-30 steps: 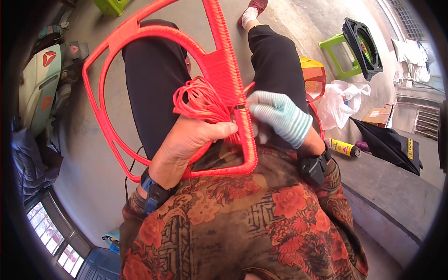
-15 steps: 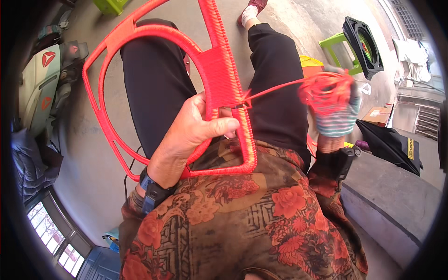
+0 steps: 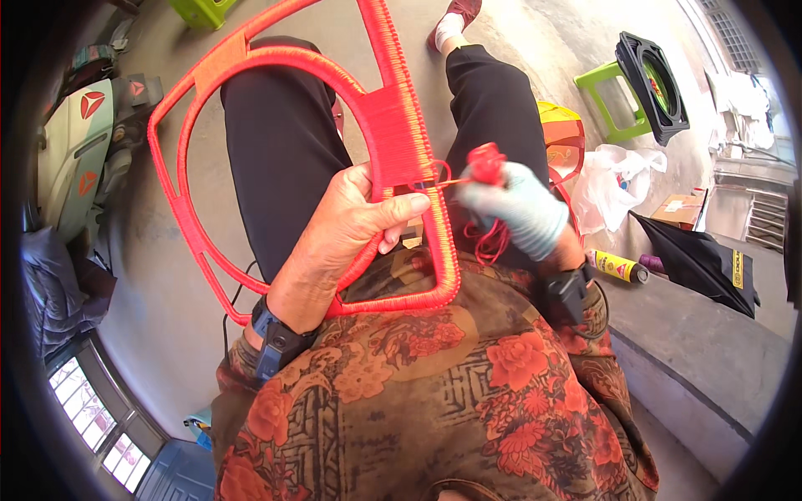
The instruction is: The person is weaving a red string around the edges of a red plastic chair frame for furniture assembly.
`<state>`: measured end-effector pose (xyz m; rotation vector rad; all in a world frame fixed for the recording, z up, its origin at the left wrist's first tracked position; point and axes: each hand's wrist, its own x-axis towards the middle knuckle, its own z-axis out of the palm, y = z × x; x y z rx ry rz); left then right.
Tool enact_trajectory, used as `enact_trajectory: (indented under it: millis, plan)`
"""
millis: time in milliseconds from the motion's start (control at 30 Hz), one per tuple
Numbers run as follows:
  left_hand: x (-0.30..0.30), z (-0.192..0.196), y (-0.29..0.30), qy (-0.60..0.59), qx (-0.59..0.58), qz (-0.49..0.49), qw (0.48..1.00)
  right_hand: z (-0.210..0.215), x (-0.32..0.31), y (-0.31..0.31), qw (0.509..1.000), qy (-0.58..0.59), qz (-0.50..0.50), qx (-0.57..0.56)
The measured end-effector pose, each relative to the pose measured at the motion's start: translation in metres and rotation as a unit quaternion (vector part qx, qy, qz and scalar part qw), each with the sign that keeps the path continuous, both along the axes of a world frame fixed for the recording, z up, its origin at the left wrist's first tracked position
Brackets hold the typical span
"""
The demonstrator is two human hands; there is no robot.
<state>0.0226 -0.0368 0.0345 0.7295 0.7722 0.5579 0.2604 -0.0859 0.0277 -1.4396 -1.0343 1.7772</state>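
Observation:
A frame (image 3: pixel 393 134) wrapped tightly in red cord rests across my lap, with a round ring inside its angular outline. My bare left hand (image 3: pixel 355 217) is closed around a bar of it, thumb lying across near the wrapped crosspiece. My right hand (image 3: pixel 526 209), in a striped glove and slightly blurred, grips a bundle of red cord (image 3: pixel 487 164). Loose loops of that cord hang below the glove. A short taut strand joins the bundle to the frame just above my left thumb.
To the right are a green stool (image 3: pixel 614 104) with a black frame (image 3: pixel 656 88) on it, a white plastic bag (image 3: pixel 614 184), a yellow can (image 3: pixel 618 266) on a grey ledge (image 3: pixel 693 334), and a black umbrella-like bundle (image 3: pixel 702 259). A pale scooter (image 3: pixel 79 150) stands left.
My right hand has swung left and inward with the cord bundle, from beyond my right knee to beside the frame. The strand is much shorter. My left hand and the frame barely moved.

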Motion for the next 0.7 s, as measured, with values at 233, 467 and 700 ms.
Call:
enact_trajectory:
  millis: [233, 467, 700]
  plan:
    - [0.0, -0.001, 0.0, 0.002, -0.004, -0.002, 1.0, 0.011, -0.001, -0.001, 0.941, 0.288, -0.119, 0.134]
    - [0.002, -0.004, 0.001, 0.007, 0.001, 0.002, 1.0, 0.044, -0.032, -0.008, 0.963, 0.191, -0.051, 0.18]
    - [-0.001, -0.006, 0.002, -0.043, -0.034, 0.018, 0.998, -0.003, 0.039, -0.009, 0.949, 0.054, -0.29, 0.109]
